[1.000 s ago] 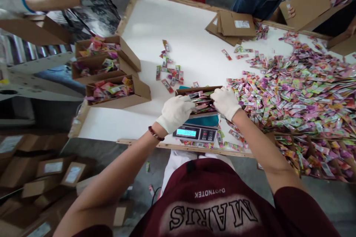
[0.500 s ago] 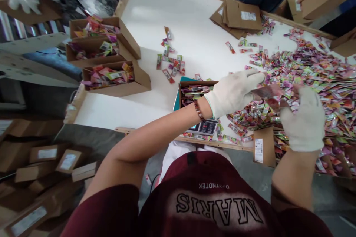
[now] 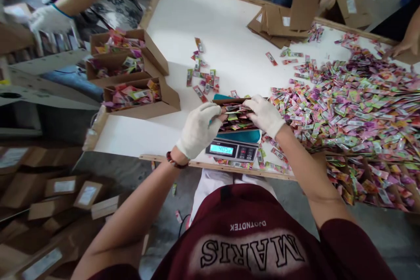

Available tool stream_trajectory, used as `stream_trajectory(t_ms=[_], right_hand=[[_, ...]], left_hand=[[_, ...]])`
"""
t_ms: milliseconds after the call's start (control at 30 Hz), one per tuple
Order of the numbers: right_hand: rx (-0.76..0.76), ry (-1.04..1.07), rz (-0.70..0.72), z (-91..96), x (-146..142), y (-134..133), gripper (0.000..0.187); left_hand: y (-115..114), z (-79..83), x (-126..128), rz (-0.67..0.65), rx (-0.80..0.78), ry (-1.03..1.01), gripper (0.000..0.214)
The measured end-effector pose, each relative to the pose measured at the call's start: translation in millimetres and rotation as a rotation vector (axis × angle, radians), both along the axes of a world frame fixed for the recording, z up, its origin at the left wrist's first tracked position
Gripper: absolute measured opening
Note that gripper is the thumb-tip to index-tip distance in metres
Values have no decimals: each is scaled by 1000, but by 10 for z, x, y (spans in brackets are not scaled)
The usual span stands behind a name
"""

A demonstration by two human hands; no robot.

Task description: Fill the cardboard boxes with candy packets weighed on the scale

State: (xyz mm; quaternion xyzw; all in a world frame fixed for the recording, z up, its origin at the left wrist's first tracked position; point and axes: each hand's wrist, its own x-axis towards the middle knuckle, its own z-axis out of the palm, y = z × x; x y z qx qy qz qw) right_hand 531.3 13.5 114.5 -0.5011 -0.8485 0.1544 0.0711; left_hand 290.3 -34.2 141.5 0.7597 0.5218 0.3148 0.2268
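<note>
My left hand (image 3: pixel 201 130) and right hand (image 3: pixel 264 116) curl over packets (image 3: pixel 235 125); whether they grip, I can't tell. Best press lightly, evenly.

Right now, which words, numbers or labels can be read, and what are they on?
"MARIS": shirt, upside down.
"DJOTNDTEK": same shirt, smaller, upside down.
"4052": scale display, any decimal point unclear.
Too small or blurred: box labels, print on the packets, scale keys.
</note>
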Motion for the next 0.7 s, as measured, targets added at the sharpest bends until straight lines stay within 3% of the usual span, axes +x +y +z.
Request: stream_trajectory(t_ms=[100, 267, 467, 533, 600, 700], right_hand=[[-45, -45, -61, -51, -103, 137, 32], [15, 369, -65, 50, 172, 91, 30], [79, 665, 51, 87, 350, -45, 31], [94, 724, 55, 148, 359, -117, 31], [100, 770, -60, 236, 426, -204, 29], [164, 730, -406, 304, 756, -373, 35]], left_hand=[[-115, -85, -27, 10, -18, 5, 26], [-122, -137, 6, 8, -14, -10, 25], [67, 37, 219, 99, 121, -11, 23], [142, 73, 329, 75, 171, 9, 26], [207, 37, 466, -65, 142, 97, 30], [250, -140, 712, -326, -52, 364, 37]])
